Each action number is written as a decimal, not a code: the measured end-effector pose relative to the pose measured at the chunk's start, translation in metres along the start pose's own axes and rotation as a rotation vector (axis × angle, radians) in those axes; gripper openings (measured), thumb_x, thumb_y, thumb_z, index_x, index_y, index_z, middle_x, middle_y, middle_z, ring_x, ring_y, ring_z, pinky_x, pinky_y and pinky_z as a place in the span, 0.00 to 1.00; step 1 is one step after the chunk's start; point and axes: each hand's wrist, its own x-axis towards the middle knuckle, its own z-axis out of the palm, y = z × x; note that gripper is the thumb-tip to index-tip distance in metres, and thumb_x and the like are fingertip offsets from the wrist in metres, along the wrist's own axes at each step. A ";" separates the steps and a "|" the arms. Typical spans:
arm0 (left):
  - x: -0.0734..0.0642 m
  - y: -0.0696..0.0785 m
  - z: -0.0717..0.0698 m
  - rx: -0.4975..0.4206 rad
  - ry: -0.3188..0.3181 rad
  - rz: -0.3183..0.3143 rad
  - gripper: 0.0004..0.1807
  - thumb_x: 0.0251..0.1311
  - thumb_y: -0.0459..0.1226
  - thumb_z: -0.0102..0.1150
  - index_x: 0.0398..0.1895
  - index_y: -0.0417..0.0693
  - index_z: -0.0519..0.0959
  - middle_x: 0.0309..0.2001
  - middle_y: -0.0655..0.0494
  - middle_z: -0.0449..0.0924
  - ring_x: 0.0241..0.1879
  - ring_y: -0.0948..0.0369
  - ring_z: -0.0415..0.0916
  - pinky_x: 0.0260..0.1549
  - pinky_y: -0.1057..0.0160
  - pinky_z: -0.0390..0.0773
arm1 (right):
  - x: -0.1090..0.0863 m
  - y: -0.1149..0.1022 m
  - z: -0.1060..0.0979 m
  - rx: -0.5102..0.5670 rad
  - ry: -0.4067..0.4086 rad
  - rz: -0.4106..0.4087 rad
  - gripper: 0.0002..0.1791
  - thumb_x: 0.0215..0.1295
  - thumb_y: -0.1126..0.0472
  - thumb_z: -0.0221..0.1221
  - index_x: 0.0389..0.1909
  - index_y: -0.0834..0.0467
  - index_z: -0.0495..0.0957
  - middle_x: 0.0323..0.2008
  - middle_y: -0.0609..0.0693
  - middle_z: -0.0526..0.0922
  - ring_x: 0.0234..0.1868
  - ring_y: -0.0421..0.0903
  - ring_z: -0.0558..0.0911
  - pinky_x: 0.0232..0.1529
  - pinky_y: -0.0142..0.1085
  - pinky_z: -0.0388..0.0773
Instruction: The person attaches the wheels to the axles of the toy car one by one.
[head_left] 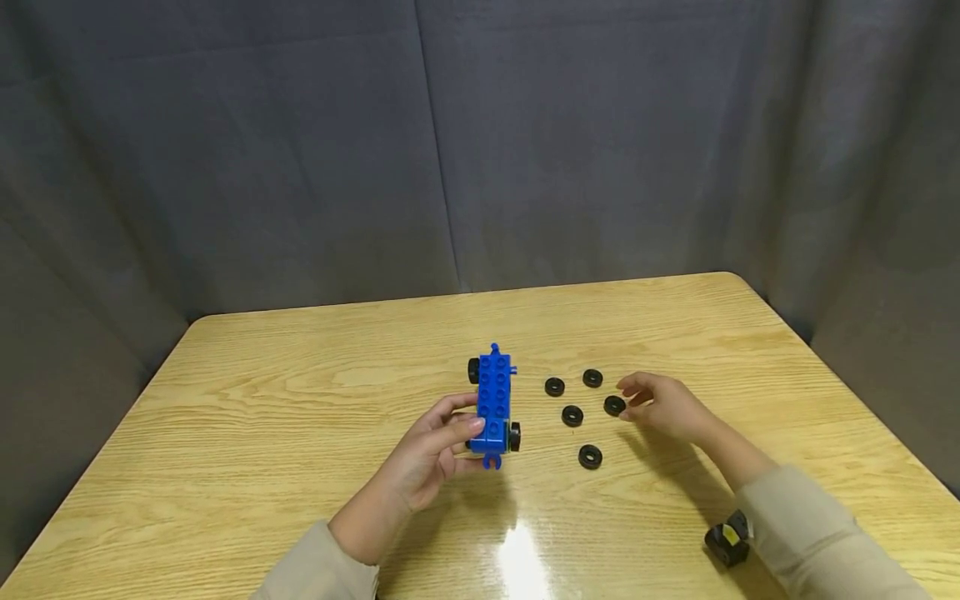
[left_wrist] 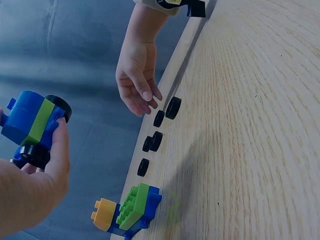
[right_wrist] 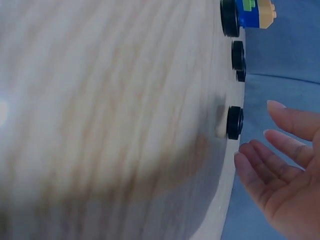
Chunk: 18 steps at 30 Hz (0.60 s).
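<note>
My left hand grips a blue toy-vehicle chassis studded on top, thumb on its near end. Black tires sit on several of its axles, while the far right axle stub is bare. A green layer shows between its blue parts in the left wrist view. My right hand hangs over the table with thumb and fingers apart around the rightmost loose tire. In the right wrist view its fingertips are close to a tire without gripping it.
Several more loose tires lie on the wooden table between the hands. An orange, green and blue block assembly shows beyond them in the left wrist view. A black device is at the right sleeve. Grey curtains surround the table.
</note>
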 end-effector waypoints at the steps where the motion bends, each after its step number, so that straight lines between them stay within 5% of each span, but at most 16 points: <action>1: 0.000 0.000 0.000 0.004 0.001 0.000 0.28 0.53 0.31 0.50 0.57 0.35 0.55 0.41 0.47 0.67 0.36 0.57 0.74 0.39 0.51 0.72 | 0.001 0.001 0.000 -0.007 -0.003 0.000 0.20 0.51 0.67 0.58 0.46 0.70 0.69 0.41 0.64 0.73 0.40 0.56 0.74 0.37 0.41 0.73; 18: 0.000 -0.001 0.000 0.000 0.009 -0.004 0.32 0.53 0.31 0.51 0.62 0.37 0.54 0.41 0.48 0.67 0.36 0.58 0.73 0.38 0.52 0.72 | 0.015 0.008 0.003 -0.088 -0.089 0.028 0.22 0.49 0.66 0.60 0.46 0.71 0.69 0.36 0.58 0.75 0.37 0.52 0.75 0.37 0.41 0.72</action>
